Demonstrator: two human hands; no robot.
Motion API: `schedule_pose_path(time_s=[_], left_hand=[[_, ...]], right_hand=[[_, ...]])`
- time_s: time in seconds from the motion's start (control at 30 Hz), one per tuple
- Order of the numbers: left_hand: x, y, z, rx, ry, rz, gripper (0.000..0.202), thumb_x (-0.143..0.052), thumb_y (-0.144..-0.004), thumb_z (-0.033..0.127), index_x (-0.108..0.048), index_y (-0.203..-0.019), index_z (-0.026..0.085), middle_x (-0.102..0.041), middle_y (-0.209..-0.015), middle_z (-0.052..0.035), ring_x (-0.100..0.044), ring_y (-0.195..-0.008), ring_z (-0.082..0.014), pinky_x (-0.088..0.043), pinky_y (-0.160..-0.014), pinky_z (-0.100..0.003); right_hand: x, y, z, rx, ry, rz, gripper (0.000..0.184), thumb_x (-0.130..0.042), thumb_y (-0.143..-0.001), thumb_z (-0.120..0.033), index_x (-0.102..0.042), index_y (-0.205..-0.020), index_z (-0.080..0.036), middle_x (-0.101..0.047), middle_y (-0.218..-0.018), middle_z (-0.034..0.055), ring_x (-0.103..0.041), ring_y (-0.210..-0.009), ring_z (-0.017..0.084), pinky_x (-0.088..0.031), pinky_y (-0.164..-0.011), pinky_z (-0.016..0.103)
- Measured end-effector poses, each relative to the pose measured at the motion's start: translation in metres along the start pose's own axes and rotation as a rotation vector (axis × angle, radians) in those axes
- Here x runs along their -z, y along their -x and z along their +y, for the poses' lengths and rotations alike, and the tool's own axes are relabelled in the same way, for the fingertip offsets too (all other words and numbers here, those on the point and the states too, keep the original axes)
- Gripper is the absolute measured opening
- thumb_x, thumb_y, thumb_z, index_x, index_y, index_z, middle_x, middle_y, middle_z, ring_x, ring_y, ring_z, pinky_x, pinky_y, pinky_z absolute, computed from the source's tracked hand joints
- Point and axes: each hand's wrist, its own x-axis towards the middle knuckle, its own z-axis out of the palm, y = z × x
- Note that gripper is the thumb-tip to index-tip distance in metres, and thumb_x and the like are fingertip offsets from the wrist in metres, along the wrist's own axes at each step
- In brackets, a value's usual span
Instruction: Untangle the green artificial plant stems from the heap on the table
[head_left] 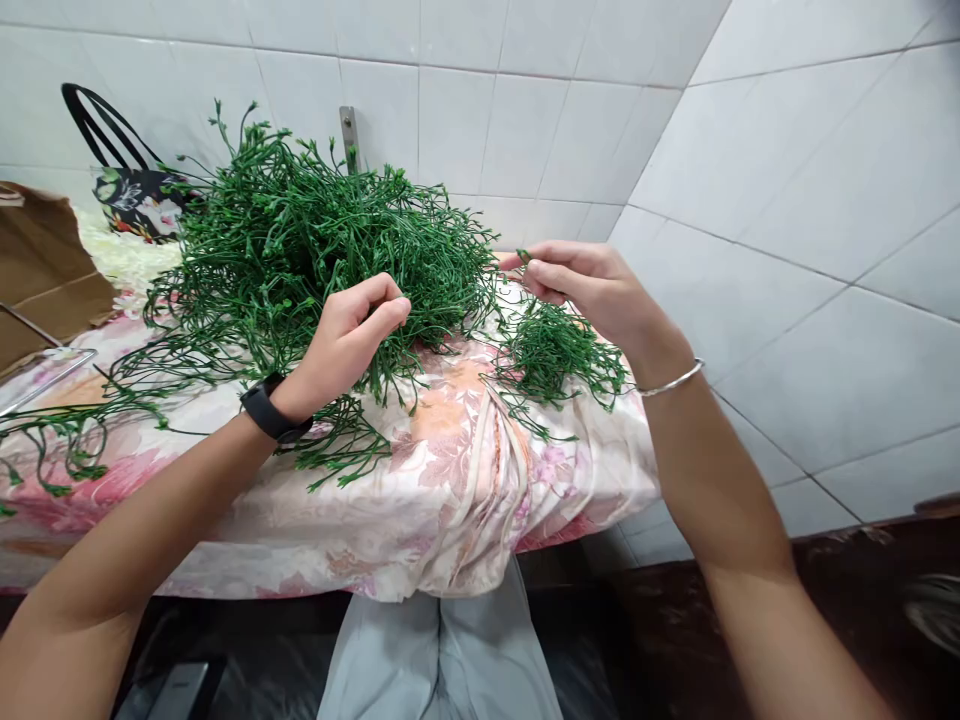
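Note:
A big heap of thin green plastic-looking stems [322,225] with small budded tips rises on a flower-patterned tablecloth [442,420]. Just in front of its right part is my left hand [356,325], thumb and forefinger pinched together; whatever lies between them is too small to make out. My right hand [589,280] is raised to the right of the heap, and a small green stem piece [523,256] shows between its thumb and fingers. Below that hand lies a smaller pile of green stems [551,350], apart from its fingers.
Loose stems [345,440] spread along the table's front and left. At the left are a brown paper or cardboard piece [52,270], pale flowers [124,255], a metal rod frame [56,380] and a black floral bag [139,200]. Tiled walls [487,110] close off the back and right.

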Motion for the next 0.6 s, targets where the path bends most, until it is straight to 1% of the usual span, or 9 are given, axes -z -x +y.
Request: schedule_pose_path(time_s=[0.17,0.27,0.33,0.4,0.47,0.5,0.53,0.6], left_hand=[[-0.002,0.002,0.000,0.016,0.035,-0.083,0.016,-0.042,-0.077,0.023,-0.046,-0.062,0.017,-0.045,-0.058,0.0000,-0.041,-0.056,-0.0109,-0.033,-0.050,-0.024],[-0.002,0.003,0.000,0.004,0.026,-0.075,0.016,-0.042,-0.077,0.023,-0.047,-0.063,0.017,-0.047,-0.057,0.0004,-0.044,-0.056,-0.0108,-0.036,-0.053,-0.025],[-0.002,0.004,0.000,-0.004,0.026,-0.056,0.016,-0.043,-0.077,0.022,-0.047,-0.063,0.017,-0.048,-0.057,0.0008,-0.045,-0.055,-0.0103,-0.037,-0.054,-0.024],[-0.002,0.004,-0.002,-0.009,0.036,-0.048,0.016,-0.044,-0.077,0.021,-0.047,-0.063,0.017,-0.050,-0.057,0.0010,-0.046,-0.055,-0.0100,-0.038,-0.054,-0.024],[-0.003,0.004,-0.003,-0.012,0.047,-0.049,0.015,-0.044,-0.077,0.021,-0.047,-0.063,0.017,-0.051,-0.058,0.0009,-0.046,-0.055,-0.0098,-0.038,-0.054,-0.024],[-0.003,0.004,-0.004,-0.013,0.053,-0.052,0.015,-0.045,-0.078,0.021,-0.048,-0.063,0.017,-0.051,-0.058,0.0008,-0.047,-0.055,-0.0098,-0.039,-0.054,-0.024],[-0.003,0.004,-0.004,-0.014,0.057,-0.058,0.015,-0.045,-0.078,0.021,-0.048,-0.064,0.017,-0.051,-0.059,0.0008,-0.047,-0.055,-0.0097,-0.039,-0.054,-0.024],[-0.004,0.004,-0.004,-0.019,0.063,-0.070,0.015,-0.046,-0.078,0.022,-0.049,-0.064,0.017,-0.052,-0.060,0.0007,-0.048,-0.055,-0.0096,-0.039,-0.054,-0.024]], right_hand=[[-0.002,0.002,-0.006,-0.045,-0.023,-0.049,0.022,-0.054,-0.082,-0.033,-0.062,-0.096,-0.019,-0.050,-0.063,0.0009,-0.044,-0.057,0.010,-0.032,-0.046,0.026],[0.001,0.002,-0.005,-0.055,-0.013,-0.035,0.021,-0.056,-0.080,-0.033,-0.059,-0.094,-0.018,-0.055,-0.062,0.0014,-0.047,-0.054,0.010,-0.033,-0.044,0.026],[0.004,0.002,-0.001,-0.080,0.054,0.042,0.019,-0.057,-0.079,-0.031,-0.058,-0.091,-0.017,-0.058,-0.060,0.0013,-0.044,-0.047,0.008,-0.030,-0.041,0.026],[0.009,0.001,0.005,-0.098,0.222,0.199,0.015,-0.058,-0.076,-0.029,-0.058,-0.085,-0.016,-0.058,-0.055,0.0007,-0.040,-0.041,0.007,-0.030,-0.040,0.026],[0.015,0.001,0.012,-0.105,0.453,0.363,0.010,-0.059,-0.074,-0.024,-0.060,-0.079,-0.016,-0.057,-0.051,0.0003,-0.041,-0.041,0.008,-0.036,-0.045,0.027],[0.018,0.000,0.015,-0.110,0.555,0.412,0.008,-0.059,-0.072,-0.022,-0.062,-0.076,-0.016,-0.056,-0.050,0.0001,-0.044,-0.043,0.010,-0.039,-0.049,0.029],[0.020,0.000,0.018,-0.117,0.631,0.434,0.006,-0.059,-0.071,-0.020,-0.063,-0.073,-0.015,-0.055,-0.048,0.0002,-0.047,-0.046,0.011,-0.041,-0.053,0.031],[0.024,-0.001,0.023,-0.125,0.710,0.427,0.005,-0.061,-0.068,-0.019,-0.064,-0.069,-0.015,-0.054,-0.048,0.0008,-0.052,-0.052,0.015,-0.043,-0.058,0.034]])
